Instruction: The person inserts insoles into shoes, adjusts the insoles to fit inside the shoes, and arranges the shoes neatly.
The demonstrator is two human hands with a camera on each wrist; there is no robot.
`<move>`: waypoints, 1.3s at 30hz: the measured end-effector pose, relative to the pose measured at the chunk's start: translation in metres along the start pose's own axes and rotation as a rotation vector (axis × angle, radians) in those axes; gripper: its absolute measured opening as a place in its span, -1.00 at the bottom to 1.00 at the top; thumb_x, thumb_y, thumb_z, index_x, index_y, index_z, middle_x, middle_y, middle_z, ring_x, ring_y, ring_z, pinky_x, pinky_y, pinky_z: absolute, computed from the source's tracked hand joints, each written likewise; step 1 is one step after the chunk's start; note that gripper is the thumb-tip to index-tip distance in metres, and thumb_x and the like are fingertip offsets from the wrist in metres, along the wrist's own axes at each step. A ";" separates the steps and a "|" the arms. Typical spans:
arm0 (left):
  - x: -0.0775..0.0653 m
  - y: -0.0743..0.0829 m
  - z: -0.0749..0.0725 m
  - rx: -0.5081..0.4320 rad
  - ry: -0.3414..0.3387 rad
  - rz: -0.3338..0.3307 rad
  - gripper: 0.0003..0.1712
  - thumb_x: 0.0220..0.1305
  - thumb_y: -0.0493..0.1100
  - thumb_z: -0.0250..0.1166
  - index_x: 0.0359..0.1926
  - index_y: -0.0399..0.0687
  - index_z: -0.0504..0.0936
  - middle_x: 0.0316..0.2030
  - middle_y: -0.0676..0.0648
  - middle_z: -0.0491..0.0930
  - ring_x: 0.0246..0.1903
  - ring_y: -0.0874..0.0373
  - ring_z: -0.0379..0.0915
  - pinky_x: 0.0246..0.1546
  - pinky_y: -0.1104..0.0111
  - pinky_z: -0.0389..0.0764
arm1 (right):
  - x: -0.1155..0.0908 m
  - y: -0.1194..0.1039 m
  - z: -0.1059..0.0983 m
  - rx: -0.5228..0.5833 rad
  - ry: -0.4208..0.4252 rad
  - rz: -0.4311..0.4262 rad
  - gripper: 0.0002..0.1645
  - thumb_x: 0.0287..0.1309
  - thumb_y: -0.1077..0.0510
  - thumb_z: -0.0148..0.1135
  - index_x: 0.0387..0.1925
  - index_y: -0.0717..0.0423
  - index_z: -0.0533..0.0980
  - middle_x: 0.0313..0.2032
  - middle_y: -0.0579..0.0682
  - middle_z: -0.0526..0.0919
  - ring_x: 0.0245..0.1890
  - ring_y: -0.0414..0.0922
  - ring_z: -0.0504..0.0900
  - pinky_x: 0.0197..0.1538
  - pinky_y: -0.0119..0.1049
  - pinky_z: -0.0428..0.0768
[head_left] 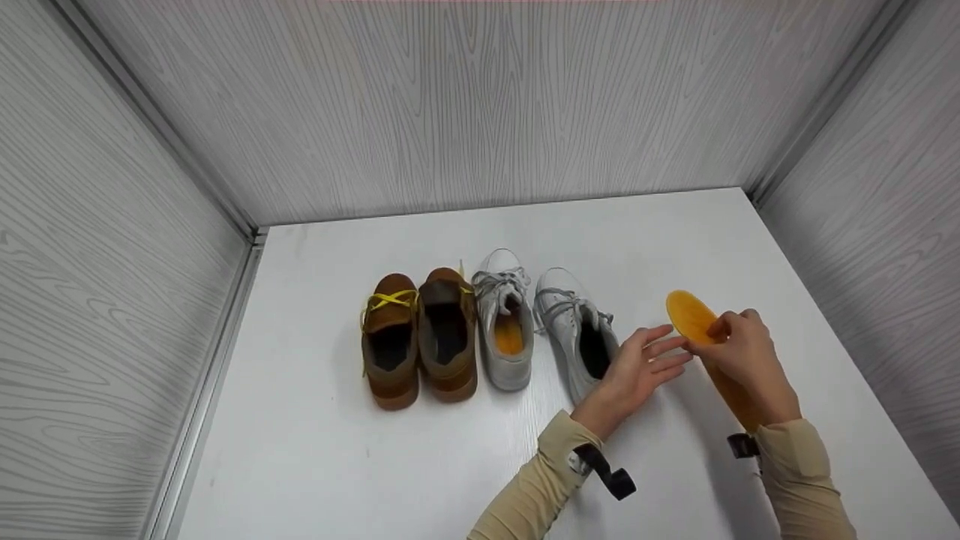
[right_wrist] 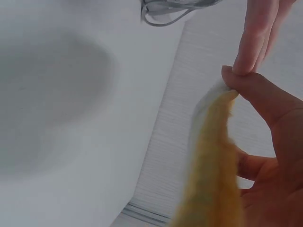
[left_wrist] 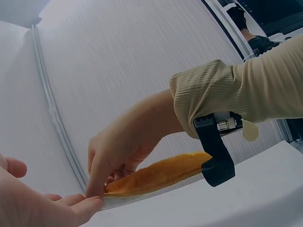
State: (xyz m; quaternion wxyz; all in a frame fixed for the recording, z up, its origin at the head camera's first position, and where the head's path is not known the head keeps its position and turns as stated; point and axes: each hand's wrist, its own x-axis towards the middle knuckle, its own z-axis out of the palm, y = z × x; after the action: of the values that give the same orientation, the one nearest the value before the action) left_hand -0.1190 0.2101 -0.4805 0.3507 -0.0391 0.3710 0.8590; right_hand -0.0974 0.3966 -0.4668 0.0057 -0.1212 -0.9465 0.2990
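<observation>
My right hand (head_left: pixel 748 361) pinches a yellow-orange fuzzy insole (head_left: pixel 686 311) between thumb and fingers, holding it raised at the right of the table. In the right wrist view the insole (right_wrist: pixel 210 165) shows a pale layer along its edge. Palm turned up, my left hand (head_left: pixel 636 369) has its fingers stretched out, the tips right at the right thumb and the insole's edge. Just left of that hand stands a white sneaker (head_left: pixel 556 283) with grey laces and a dark inside. The other white sneaker (head_left: pixel 511 373) beside it shows an orange insole (head_left: pixel 508 335) inside.
Two brown shoes, a left one (head_left: pixel 395 391) with yellow laces and a right one (head_left: pixel 452 386), stand left of the sneakers on the white table (head_left: pixel 300 420). Wood-grain panels (head_left: pixel 450 105) enclose the back and sides. A person (left_wrist: pixel 258 40) appears beyond the panel in the left wrist view.
</observation>
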 end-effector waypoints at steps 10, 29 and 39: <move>-0.003 0.003 0.005 -0.031 0.045 0.069 -0.46 0.40 -0.10 -0.01 0.20 -0.45 0.44 0.12 -0.30 0.55 0.14 -0.20 0.50 0.26 0.01 0.36 | -0.007 -0.021 -0.002 0.004 0.097 -0.012 -0.33 0.04 -0.08 0.49 -0.22 0.49 0.48 -0.20 0.34 0.37 -0.22 0.23 0.42 -0.12 0.13 0.52; 0.002 0.020 0.003 -0.033 0.077 0.089 -0.66 0.28 -0.25 0.05 -0.08 -0.45 0.59 -0.31 -0.16 0.63 -0.31 0.08 0.54 -0.07 0.22 0.58 | -0.022 -0.065 0.008 0.036 0.164 -0.122 -0.45 -0.03 0.03 0.55 -0.27 0.43 0.53 -0.26 0.21 0.43 -0.25 0.15 0.48 -0.16 0.08 0.59; -0.001 0.031 -0.004 0.000 0.197 0.122 -0.89 0.22 -0.40 0.10 -0.32 -0.32 0.56 -0.45 -0.09 0.48 -0.49 0.16 0.42 -0.42 0.39 0.51 | -0.040 -0.098 0.020 -0.011 0.132 -0.148 -0.39 -0.02 0.03 0.55 -0.17 0.44 0.49 -0.26 0.29 0.51 -0.31 0.16 0.51 -0.19 0.10 0.61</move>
State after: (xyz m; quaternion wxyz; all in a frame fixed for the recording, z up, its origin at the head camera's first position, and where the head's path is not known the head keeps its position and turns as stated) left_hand -0.1383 0.1919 -0.4646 0.2597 -0.1006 0.4056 0.8706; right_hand -0.0820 0.2987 -0.4248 0.0897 -0.0702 -0.9520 0.2840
